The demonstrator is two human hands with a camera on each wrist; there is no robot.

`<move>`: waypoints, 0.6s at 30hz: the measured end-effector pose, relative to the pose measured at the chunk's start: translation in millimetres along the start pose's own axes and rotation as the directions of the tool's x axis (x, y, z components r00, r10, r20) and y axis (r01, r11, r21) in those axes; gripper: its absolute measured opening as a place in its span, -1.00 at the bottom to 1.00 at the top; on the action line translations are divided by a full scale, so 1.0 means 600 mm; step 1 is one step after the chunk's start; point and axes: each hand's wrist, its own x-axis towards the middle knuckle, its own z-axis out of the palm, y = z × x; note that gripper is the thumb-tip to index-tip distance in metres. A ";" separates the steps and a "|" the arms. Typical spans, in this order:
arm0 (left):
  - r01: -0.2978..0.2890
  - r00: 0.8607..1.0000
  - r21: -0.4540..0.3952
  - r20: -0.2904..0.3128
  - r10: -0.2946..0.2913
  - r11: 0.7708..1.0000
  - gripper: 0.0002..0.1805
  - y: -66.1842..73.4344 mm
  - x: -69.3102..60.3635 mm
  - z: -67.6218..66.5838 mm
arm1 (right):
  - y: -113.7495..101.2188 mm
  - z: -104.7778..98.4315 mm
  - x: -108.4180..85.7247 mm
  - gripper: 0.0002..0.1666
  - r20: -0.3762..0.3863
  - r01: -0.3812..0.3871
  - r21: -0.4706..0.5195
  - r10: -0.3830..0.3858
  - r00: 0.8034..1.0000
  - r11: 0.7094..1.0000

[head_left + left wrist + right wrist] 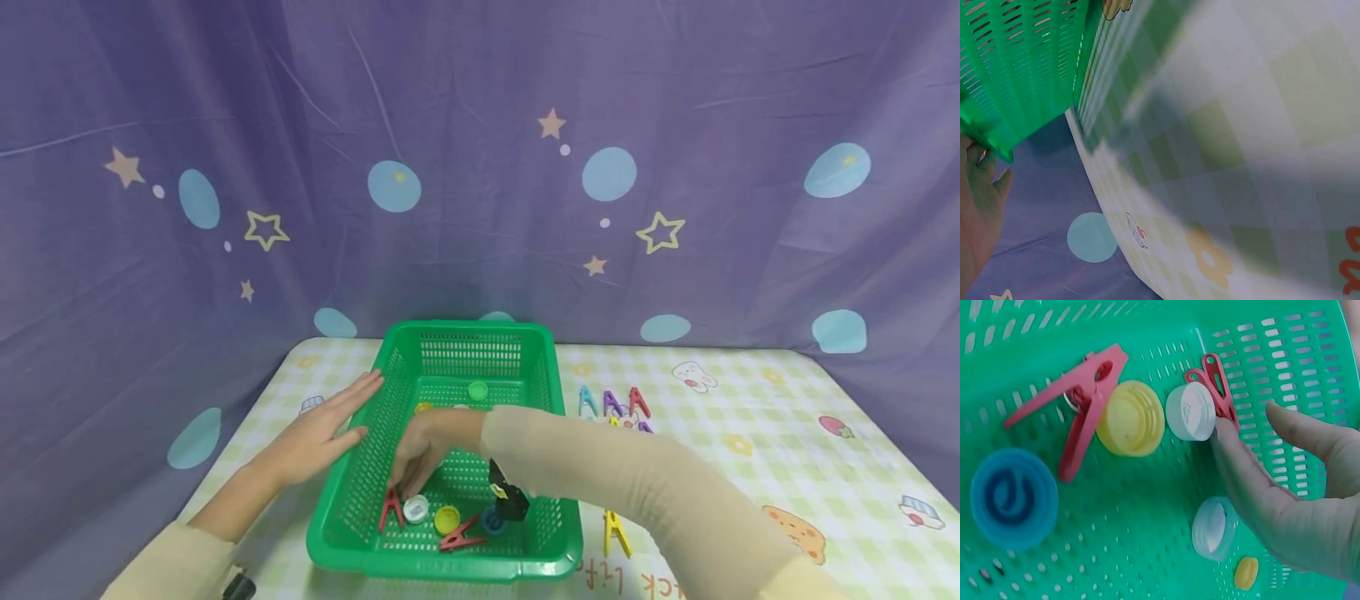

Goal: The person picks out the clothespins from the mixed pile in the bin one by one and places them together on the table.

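Note:
A green plastic basket stands on the table, with bottle caps and clothespins inside. My left hand rests at the basket's left rim, fingers straight. Reaching into the basket, my right hand is close to a red clothespin by the left wall. In the right wrist view, its fingertips meet that clothespin beside a white cap, while the thumb stays apart. Nearby lie a yellow cap, a second red clothespin, a blue cap and a clear cap.
Right of the basket, several clothespins lie on the checked tablecloth, among them a blue one, a purple one, a red one and a yellow one. A green cap sits at the basket's far end. Behind hangs a purple curtain.

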 end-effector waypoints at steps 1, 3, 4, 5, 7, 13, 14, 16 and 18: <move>0.002 1.000 -0.002 0.001 -0.002 1.000 -0.30 0.000 0.000 0.000 | 0.001 0.003 0.002 -0.73 0.005 -0.004 0.002 0.004 1.000 1.000; 0.005 1.000 -0.002 0.006 -0.005 1.000 -0.29 0.000 0.000 0.000 | 0.003 0.009 0.006 -0.73 0.017 -0.010 0.009 0.010 1.000 1.000; 0.007 1.000 -0.002 0.008 -0.007 1.000 -0.29 0.001 0.000 0.000 | 0.003 0.012 0.007 -0.73 0.026 -0.014 0.009 0.014 1.000 1.000; 0.008 1.000 -0.003 0.008 -0.008 1.000 -0.29 0.002 0.000 0.000 | 0.004 0.015 0.008 -0.73 0.036 -0.021 0.014 0.020 0.999 1.000; 0.009 1.000 -0.006 0.007 -0.009 1.000 -0.29 0.002 0.000 0.000 | 0.006 0.021 0.011 -0.76 0.044 -0.027 0.027 0.026 0.999 0.999; 0.011 1.000 -0.015 0.014 -0.011 1.000 -0.29 0.004 0.000 -0.002 | 0.012 0.035 0.015 -0.74 0.090 -0.082 0.103 0.073 0.993 0.991; 0.010 1.000 -0.015 0.016 -0.010 1.000 -0.29 0.004 -0.001 -0.002 | 0.012 0.037 0.016 -0.72 0.092 -0.089 0.108 0.079 0.993 0.990; 0.009 1.000 -0.013 0.016 -0.009 1.000 -0.29 0.003 -0.001 -0.002 | 0.014 0.040 0.017 -0.72 0.092 -0.098 0.104 0.088 0.992 0.990; 0.007 1.000 -0.014 0.015 -0.007 1.000 -0.29 0.002 -0.002 -0.001 | 0.015 0.042 0.018 -0.80 0.088 -0.108 0.101 0.100 0.991 0.989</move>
